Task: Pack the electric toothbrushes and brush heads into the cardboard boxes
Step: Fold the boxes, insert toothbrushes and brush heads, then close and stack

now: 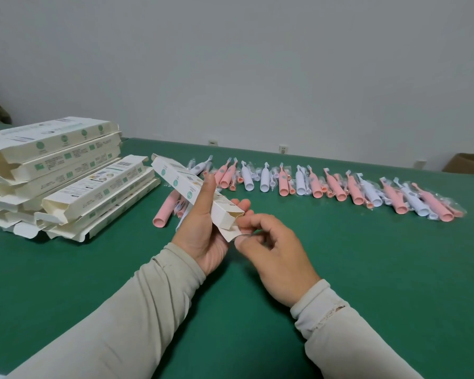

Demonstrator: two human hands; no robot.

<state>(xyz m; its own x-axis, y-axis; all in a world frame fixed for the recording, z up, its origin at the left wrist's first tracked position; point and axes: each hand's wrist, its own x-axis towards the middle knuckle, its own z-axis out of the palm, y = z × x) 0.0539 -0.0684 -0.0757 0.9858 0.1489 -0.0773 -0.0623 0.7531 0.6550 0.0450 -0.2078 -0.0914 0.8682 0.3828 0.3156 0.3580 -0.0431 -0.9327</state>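
Above mid-table, gripping long white box w/ left hand, thumb up along its side, fingers curled under, near end open. Pinching that end's flap w/ right hand, thumb & fingertips closed on it. Lying behind on green table: pink toothbrush just beside left hand, row of pink & white toothbrushes w/ bagged heads to the right. Sitting far left: stack of open boxes.
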